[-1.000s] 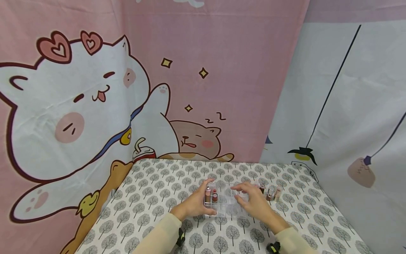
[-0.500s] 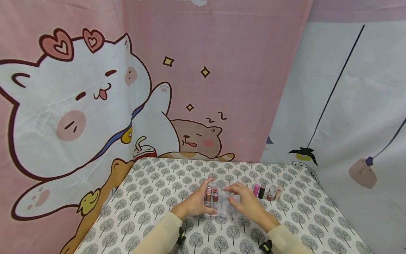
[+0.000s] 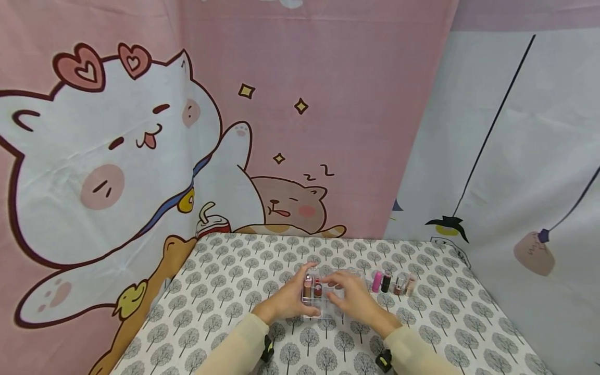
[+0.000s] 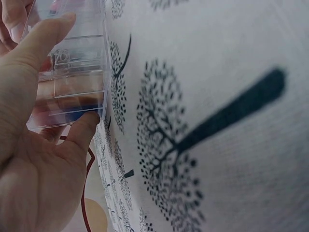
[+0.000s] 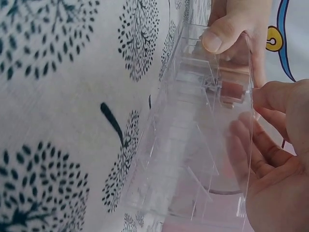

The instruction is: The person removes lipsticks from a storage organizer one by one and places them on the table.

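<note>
A clear plastic divided organizer (image 3: 328, 308) lies on the patterned cloth. My left hand (image 3: 289, 298) grips its left end, thumb at the front and fingers at the back; the left wrist view shows this hand (image 4: 43, 159) on the clear walls. Inside, at the left, stand a brownish lipstick tube (image 3: 307, 289) and a red one (image 3: 317, 290). My right hand (image 3: 353, 297) hovers over the organizer beside the red tube, fingers loosely bent. In the right wrist view, the fingers of this hand (image 5: 277, 159) are at the box's top edge, with nothing visible between them.
To the right of the organizer stand a bright pink tube (image 3: 377, 282), a black tube (image 3: 386, 283), a clear-capped dark red lipstick (image 3: 399, 286) and a pale pink tube (image 3: 411, 285). The tree-print tablecloth (image 3: 253, 260) meets a cartoon curtain (image 3: 356, 130) at the back.
My right hand has moved left across the organizer toward the red tube, uncovering the pink and black tubes. The left hand has stayed at the organizer's left end.
</note>
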{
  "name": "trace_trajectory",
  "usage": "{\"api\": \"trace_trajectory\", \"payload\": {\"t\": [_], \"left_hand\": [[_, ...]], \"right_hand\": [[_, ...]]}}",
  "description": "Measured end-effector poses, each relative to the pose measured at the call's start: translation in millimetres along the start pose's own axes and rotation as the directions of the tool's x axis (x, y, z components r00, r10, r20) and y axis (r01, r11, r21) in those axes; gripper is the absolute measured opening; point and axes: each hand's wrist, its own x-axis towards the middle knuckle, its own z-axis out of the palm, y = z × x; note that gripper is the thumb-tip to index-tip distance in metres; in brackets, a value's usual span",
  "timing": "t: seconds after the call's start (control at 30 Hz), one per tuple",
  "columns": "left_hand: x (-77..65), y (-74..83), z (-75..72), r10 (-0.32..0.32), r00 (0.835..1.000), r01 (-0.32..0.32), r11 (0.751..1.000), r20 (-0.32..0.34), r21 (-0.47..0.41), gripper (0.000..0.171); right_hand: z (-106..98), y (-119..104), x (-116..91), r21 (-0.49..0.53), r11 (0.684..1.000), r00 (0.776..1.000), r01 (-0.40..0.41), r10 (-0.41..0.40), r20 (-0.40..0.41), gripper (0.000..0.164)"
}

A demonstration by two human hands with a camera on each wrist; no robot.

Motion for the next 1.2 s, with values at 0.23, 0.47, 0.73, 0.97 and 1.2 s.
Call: {"api": "trace_trajectory", "payload": {"t": [0.23, 0.47, 0.73, 0.97, 1.2], "left_hand": [[0.2, 0.0, 0.1, 0.015, 1.000, -0.015, 1.000, 0.003, -0.013, 0.137], [0.0, -2.1, 1.4, 0.023, 1.000, -0.023, 1.000, 0.000, 0.003, 0.136], [1.4, -2.5, 1.3, 0.031, 1.000, -0.031, 0.999, -0.003, 0.011, 0.136], [2.1, -1.9, 0.3, 0.041, 0.999, -0.041, 0.999, 0.003, 0.008, 0.136], [1.1, -3.1, 0.6, 0.042, 0.999, -0.042, 0.999, -0.002, 0.020, 0.135]], "right_hand": [[4.1, -2.0, 2.9, 0.043, 0.999, 0.999, -0.029, 0.028, 0.027, 0.032], [8.8, -0.7, 6.6, 0.055, 0.997, 0.997, -0.051, 0.048, 0.061, 0.033], [14.1, -1.6, 11.4, 0.030, 0.996, 0.995, -0.086, 0.084, 0.044, 0.032], [16.8, -1.9, 12.7, 0.045, 0.994, 0.995, -0.103, 0.102, 0.022, 0.028], [19.5, -0.2, 12.5, 0.062, 0.996, 0.998, -0.064, 0.065, -0.004, 0.024]]}}
